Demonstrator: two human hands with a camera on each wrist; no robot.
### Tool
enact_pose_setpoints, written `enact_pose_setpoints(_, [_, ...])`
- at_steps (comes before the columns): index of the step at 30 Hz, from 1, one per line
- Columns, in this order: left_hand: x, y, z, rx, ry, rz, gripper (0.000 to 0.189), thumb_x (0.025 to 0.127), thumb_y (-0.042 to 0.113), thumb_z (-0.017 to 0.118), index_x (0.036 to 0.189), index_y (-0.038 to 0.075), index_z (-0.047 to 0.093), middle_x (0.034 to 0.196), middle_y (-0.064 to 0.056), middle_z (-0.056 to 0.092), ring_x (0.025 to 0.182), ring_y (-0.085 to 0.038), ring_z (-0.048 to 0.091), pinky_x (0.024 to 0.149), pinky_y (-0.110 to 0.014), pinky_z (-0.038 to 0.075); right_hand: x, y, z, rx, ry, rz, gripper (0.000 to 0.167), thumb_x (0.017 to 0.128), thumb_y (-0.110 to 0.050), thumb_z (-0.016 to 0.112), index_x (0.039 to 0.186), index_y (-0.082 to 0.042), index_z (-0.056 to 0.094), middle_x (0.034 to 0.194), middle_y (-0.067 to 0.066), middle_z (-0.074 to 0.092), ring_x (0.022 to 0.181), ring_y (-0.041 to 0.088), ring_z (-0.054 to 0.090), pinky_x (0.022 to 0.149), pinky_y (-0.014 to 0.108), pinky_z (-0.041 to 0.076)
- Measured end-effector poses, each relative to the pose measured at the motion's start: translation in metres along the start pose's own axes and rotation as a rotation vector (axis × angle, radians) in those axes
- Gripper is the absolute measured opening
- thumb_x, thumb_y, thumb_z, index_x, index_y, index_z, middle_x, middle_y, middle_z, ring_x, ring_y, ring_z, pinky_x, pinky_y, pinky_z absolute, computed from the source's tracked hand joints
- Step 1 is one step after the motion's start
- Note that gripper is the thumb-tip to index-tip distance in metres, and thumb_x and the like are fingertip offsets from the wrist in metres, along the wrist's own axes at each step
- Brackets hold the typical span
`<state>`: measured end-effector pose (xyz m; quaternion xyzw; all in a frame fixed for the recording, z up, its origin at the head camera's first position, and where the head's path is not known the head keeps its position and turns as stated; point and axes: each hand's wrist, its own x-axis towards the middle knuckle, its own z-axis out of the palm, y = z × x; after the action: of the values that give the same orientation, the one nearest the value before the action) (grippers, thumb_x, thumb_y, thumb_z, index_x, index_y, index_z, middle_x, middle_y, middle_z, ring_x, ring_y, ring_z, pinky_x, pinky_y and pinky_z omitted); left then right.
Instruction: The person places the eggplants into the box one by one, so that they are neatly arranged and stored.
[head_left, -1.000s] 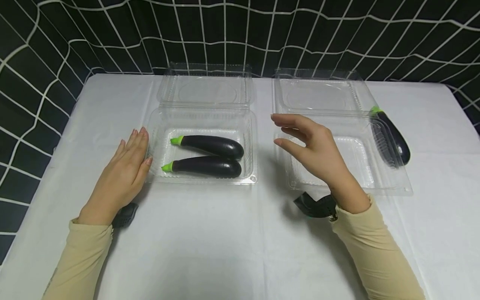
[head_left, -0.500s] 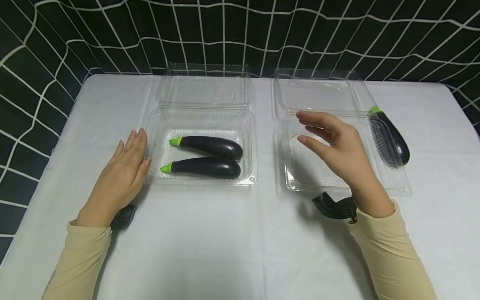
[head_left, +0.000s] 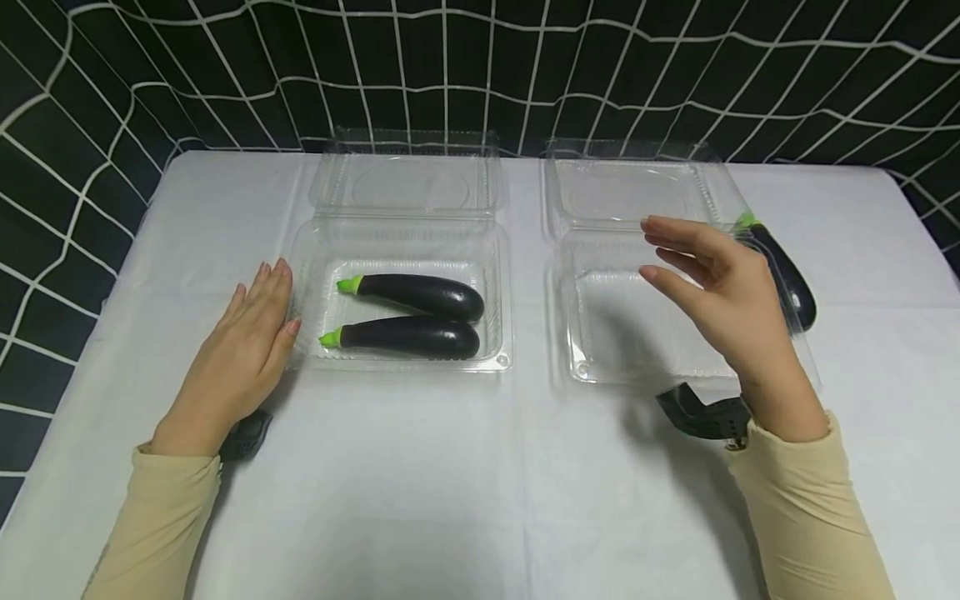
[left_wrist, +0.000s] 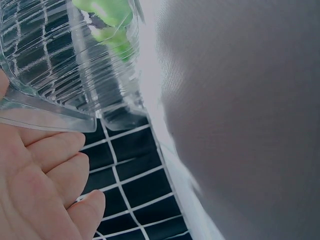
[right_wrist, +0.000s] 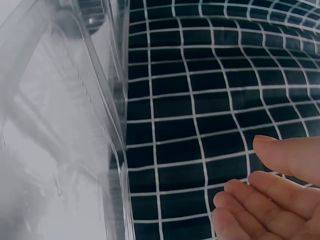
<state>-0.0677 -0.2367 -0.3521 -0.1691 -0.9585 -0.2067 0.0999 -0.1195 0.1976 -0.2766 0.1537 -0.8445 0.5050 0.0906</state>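
In the head view, two dark eggplants [head_left: 420, 296] with green stems lie side by side in the left clear plastic box [head_left: 504, 275], its lid folded back. My left hand [head_left: 236, 350] rests against that box's left edge, fingers straight. Over the right part of a second clear box [head_left: 581, 333], which holds nothing, hovers my right hand [head_left: 720, 292], fingers relaxed and thumb apart, gripping nothing. A third eggplant [head_left: 783, 275] lies on the cloth beside the second box, partly hidden by the hand. The right wrist view shows the right hand [right_wrist: 270, 195] apart from the box wall.
A white cloth [head_left: 420, 483] covers the table. Behind it hangs a dark sheet with a white grid [head_left: 450, 75]. Both lids, the left lid [head_left: 408, 179] and the right lid [head_left: 633, 187], stand tilted back towards it.
My right hand has moved to the right, from the gap between the boxes to above the second box's right part. The left hand and the eggplants have stayed in place.
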Motion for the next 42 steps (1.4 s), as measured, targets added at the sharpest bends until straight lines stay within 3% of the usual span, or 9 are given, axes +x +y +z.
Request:
enact_pose_setpoints(4, [0.0,0.0,0.001,0.0,0.0,0.001,0.054,0.101,0.019,0.042,0.144,-0.009,0.024,0.149,-0.024,0.027,0.14,-0.032,0.019,0.115,-0.045,0.012,-0.003,0.003,-0.008,0.021,0.028,0.024,0.042,0.081,0.013,0.065,0.122,0.004,0.06,0.119,0.002,0.063,0.109,0.008,0.058,0.093,0.018,0.045])
enact_pose_setpoints(10, [0.0,0.001,0.0,0.011,0.001,-0.003,0.055,0.101,0.019,0.043,0.144,-0.009,0.025,0.149,-0.024,0.027,0.14,-0.032,0.02,0.115,-0.044,0.012,-0.007,0.006,-0.019,0.161,0.067,0.051,0.041,0.08,0.013,0.065,0.119,0.001,0.063,0.117,0.006,0.064,0.108,0.012,0.059,0.092,0.017,0.045])
enact_pose_setpoints(16, [0.0,0.001,0.0,0.019,0.001,-0.009,0.055,0.101,0.019,0.042,0.144,-0.009,0.025,0.148,-0.024,0.028,0.14,-0.032,0.02,0.115,-0.044,0.012,-0.01,0.013,-0.031,0.182,0.1,0.074,0.041,0.08,0.012,0.066,0.119,-0.001,0.063,0.117,0.005,0.065,0.107,0.012,0.059,0.089,0.015,0.045])
enact_pose_setpoints(24, [0.001,0.001,0.0,0.02,0.008,-0.006,0.055,0.1,0.018,0.043,0.144,-0.009,0.025,0.149,-0.023,0.028,0.14,-0.032,0.021,0.115,-0.044,0.013,-0.013,0.021,-0.045,-0.027,0.15,0.111,0.043,0.082,0.008,0.067,0.123,-0.004,0.062,0.119,0.002,0.064,0.104,0.007,0.059,0.086,0.011,0.045])
enact_pose_setpoints(32, [0.0,0.001,0.0,0.026,0.002,-0.007,0.055,0.1,0.018,0.043,0.144,-0.009,0.026,0.149,-0.023,0.028,0.14,-0.032,0.021,0.115,-0.043,0.012,-0.013,0.026,-0.053,-0.068,0.196,0.113,0.042,0.082,0.01,0.065,0.123,-0.002,0.061,0.117,0.003,0.064,0.103,0.008,0.06,0.086,0.011,0.045])
enact_pose_setpoints(42, [0.0,0.001,0.0,0.022,-0.006,-0.01,0.055,0.101,0.019,0.042,0.145,-0.009,0.024,0.149,-0.024,0.026,0.141,-0.032,0.019,0.115,-0.043,0.011,-0.015,0.032,-0.065,-0.169,0.269,0.223,0.043,0.086,0.002,0.065,0.127,-0.007,0.06,0.123,0.001,0.061,0.108,0.005,0.056,0.09,0.01,0.043])
